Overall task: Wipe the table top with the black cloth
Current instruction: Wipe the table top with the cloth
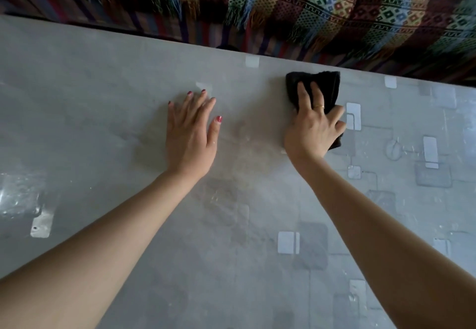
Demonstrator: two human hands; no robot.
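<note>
A grey table top [103,102] with a pattern of pale squares fills most of the view. The black cloth [327,85], folded, lies flat on it close to the far edge, right of centre. My right hand [313,125] presses down on the cloth, its fingers spread over it and the thumb side wrapped around the cloth's right edge. My left hand [192,133] rests palm down on the bare table, fingers apart, a little left of the cloth and holding nothing. A dull smudged patch [247,153] shows on the surface between the two hands.
A colourful patterned woven blanket with fringe [257,6] hangs beyond the far edge of the table. A crumpled clear plastic piece [20,194] lies at the left edge of the table.
</note>
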